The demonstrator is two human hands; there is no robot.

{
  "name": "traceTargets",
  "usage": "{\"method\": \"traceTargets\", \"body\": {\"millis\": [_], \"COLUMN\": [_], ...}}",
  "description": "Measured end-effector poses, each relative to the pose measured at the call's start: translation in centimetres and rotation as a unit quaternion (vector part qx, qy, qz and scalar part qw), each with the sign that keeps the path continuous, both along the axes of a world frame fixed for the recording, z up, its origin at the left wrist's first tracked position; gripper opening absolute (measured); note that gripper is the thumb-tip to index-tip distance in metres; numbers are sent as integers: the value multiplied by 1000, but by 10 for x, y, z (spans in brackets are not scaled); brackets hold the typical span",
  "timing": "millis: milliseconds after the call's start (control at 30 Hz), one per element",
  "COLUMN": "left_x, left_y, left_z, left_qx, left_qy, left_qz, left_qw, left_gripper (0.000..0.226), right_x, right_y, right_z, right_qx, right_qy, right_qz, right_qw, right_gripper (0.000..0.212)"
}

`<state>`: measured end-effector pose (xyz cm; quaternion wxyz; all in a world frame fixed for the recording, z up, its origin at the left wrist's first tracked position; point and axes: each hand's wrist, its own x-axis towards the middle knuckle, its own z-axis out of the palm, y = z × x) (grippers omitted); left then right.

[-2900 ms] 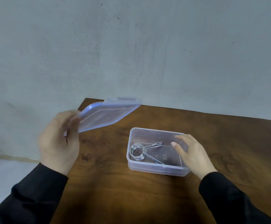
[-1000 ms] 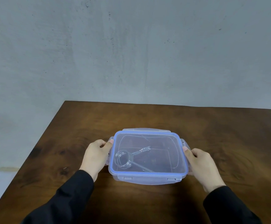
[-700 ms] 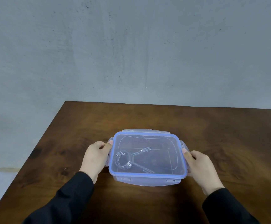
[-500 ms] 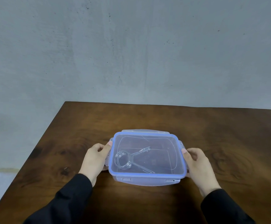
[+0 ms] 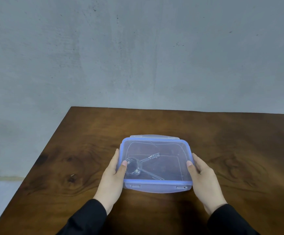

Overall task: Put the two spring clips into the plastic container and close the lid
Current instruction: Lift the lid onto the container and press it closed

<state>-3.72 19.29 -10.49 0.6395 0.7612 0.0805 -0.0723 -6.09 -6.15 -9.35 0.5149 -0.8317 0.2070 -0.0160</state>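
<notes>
A clear plastic container (image 5: 170, 163) stands on the table with its blue-rimmed lid (image 5: 154, 141) lying flat on top. Through the lid I see a metal spring clip (image 5: 135, 167) in the left half, its coil near my thumb and two arms reaching right; a second clip cannot be told apart. My left hand (image 5: 115, 175) grips the container's left side, thumb on the lid edge. My right hand (image 5: 202, 177) grips the right side, thumb on the lid. The front latch flap (image 5: 156, 188) and the back flap (image 5: 153, 136) stick out.
The brown wooden table (image 5: 87, 150) has its left edge running diagonally from the far corner toward me. A grey wall (image 5: 137, 56) rises directly behind its far edge. A small pale speck (image 5: 72, 175) lies on the wood left of my left hand.
The lid went from my raised left hand onto the container. Since then both hands have closed in on its two sides, and the side flaps no longer stick out.
</notes>
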Motion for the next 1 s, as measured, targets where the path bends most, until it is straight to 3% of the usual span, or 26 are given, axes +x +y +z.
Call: {"method": "traceTargets", "body": {"millis": [67,400,467,533,600,700,767,833,1000], "left_x": [-1,-5,-3,1,5,15,21,23,22], "left_y": [-3,-1,4,12,19,16,11,10,8], "left_z": [-1,0,4,9,16,19,13,6,-12], "left_qx": [-32,-47,-17,89,234,415,476,489,514], "left_qy": [5,2,-1,-61,-172,-315,-331,-332,-390], "left_qz": [9,-24,-20,-12,-62,-256,-329,-336,-296], "left_qw": [999,999,1000,994,955,815,745,733,705], "left_gripper": [57,56,64,71,67,76,86,89,78], "right_x": [0,-2,-2,1,12,42,65,79,90], "right_y": [-1,-1,-4,-8,-8,-4,1,7,9], "right_z": [1,2,3,8,20,30,32,31,21], "right_qx": [33,63,12,-119,-214,-298,-355,-380,-392], "right_qy": [-7,-31,-11,-22,-84,-90,-55,-41,-39], "right_qz": [8,18,18,27,88,256,338,363,354], "right_qw": [999,997,1000,992,969,915,870,850,848], "right_gripper": [24,29,42,61,61,60,63,62,61]}}
